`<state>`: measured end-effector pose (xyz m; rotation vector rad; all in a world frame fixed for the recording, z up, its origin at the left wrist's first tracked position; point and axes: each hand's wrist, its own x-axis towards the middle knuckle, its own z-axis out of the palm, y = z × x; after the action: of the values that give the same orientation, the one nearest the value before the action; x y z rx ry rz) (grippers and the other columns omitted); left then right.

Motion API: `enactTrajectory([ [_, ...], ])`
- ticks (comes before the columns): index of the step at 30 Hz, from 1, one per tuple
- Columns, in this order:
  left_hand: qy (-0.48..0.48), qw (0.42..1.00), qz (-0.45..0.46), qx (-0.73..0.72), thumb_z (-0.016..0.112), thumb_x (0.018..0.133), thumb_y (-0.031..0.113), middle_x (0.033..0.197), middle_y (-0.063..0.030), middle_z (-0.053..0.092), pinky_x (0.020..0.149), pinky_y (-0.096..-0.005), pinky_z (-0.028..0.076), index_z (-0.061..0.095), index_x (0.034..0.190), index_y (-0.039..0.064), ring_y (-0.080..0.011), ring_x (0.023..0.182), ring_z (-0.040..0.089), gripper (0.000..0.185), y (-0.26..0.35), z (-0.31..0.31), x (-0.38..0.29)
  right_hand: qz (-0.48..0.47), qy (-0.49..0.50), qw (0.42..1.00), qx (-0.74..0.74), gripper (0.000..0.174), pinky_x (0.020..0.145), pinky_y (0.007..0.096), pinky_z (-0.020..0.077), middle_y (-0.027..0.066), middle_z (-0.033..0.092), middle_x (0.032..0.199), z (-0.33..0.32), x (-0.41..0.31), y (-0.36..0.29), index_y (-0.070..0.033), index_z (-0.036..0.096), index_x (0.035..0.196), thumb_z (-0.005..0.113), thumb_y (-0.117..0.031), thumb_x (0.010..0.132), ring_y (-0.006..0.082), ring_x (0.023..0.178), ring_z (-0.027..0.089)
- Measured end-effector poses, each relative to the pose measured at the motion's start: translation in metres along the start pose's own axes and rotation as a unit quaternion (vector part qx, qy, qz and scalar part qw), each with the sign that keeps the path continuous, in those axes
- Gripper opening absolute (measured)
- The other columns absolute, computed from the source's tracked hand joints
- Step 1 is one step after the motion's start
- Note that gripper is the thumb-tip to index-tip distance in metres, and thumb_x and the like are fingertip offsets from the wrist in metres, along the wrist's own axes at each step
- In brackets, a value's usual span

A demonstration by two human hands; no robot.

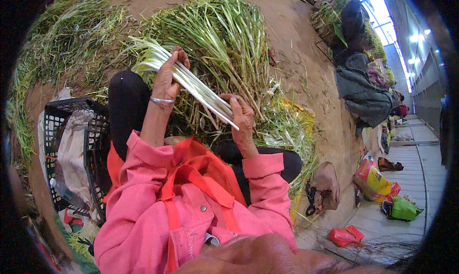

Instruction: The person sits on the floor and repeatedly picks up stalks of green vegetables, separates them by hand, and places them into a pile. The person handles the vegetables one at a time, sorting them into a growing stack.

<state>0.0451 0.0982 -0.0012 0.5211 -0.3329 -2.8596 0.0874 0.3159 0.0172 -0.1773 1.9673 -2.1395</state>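
Observation:
A bundle of pale, peeled stalks (195, 82), white with light green tops, slants across my lap. My left hand (168, 74) grips it near the leafy end. Around the white lower ends my right hand (239, 110) is closed, its thumb on top. Just beyond lies a large heap of long green stalks (229, 40) with brownish, soil-stained lower ends, which look like garlic shoots or a similar vegetable. Peeled leaf scraps (287, 130) are strewn to the right of my knee, partly over a yellow sheet (301, 112).
A black plastic crate (77, 101) holding a pale cloth (73, 141) and a bottle stands at my left. Leaf litter (79, 40) covers the floor at far left. On the right are a dark cloth-covered pile (365, 94), colourful bags (373, 177) and a red packet (346, 235).

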Motion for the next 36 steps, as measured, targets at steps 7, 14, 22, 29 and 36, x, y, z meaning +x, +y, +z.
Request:
enactTrajectory([
  [7,-0.029,0.998,-0.004,0.051,0.052,0.088,0.013,0.056,0.0068,0.040,0.040,-0.0195,0.028,0.055,0.104,0.004,-0.0033,0.044,0.035,0.018,0.006,-0.003,-0.002,-0.065,0.063,0.973,-0.210,0.019,0.069,0.0301,0.0463,0.0107,0.063,0.082,-0.028,0.079,0.002,-0.001,0.062,0.088,0.055,-0.018,0.084,0.0175,0.072,0.060],
  [14,0.020,0.997,-0.050,0.048,0.051,0.089,0.016,0.046,0.0087,0.026,0.038,-0.0197,0.023,0.055,0.099,0.005,-0.0035,0.038,0.029,0.016,0.001,-0.001,-0.005,-0.131,0.001,0.742,-0.657,0.024,0.073,0.0451,0.0462,0.0216,0.061,0.083,-0.033,0.144,0.031,-0.002,0.062,0.085,0.063,-0.021,0.070,0.0386,0.080,0.058],
  [22,0.031,0.996,-0.058,0.053,0.050,0.089,0.018,0.048,0.0084,0.025,0.038,-0.0200,0.022,0.054,0.099,0.005,-0.0034,0.039,0.028,0.016,-0.001,-0.001,-0.006,-0.198,0.054,0.820,-0.534,0.024,0.060,0.0347,0.0465,0.0146,0.062,0.072,-0.058,0.139,-0.037,-0.001,0.064,0.078,0.064,-0.024,0.072,0.0248,0.061,0.058],
  [29,0.028,0.997,-0.045,0.062,0.050,0.089,0.017,0.049,0.0082,0.026,0.038,-0.0197,0.024,0.054,0.100,0.005,-0.0032,0.040,0.029,0.017,-0.009,-0.002,-0.009,-0.154,0.059,0.907,-0.389,0.012,0.051,0.0184,0.0368,-0.0025,0.056,0.063,-0.071,0.093,-0.099,-0.002,0.064,0.074,0.065,-0.014,0.078,0.0026,0.058,0.047],
  [36,0.057,0.993,-0.029,0.101,0.057,0.084,0.016,0.056,0.0059,0.037,0.037,-0.0185,0.025,0.055,0.099,0.004,-0.0035,0.042,0.032,0.020,-0.035,0.000,-0.018,-0.126,0.017,0.917,-0.378,0.017,0.053,0.0233,0.0418,0.0024,0.057,0.061,-0.051,0.055,-0.032,0.000,0.061,0.073,0.067,-0.016,0.073,0.0062,0.056,0.049],
])
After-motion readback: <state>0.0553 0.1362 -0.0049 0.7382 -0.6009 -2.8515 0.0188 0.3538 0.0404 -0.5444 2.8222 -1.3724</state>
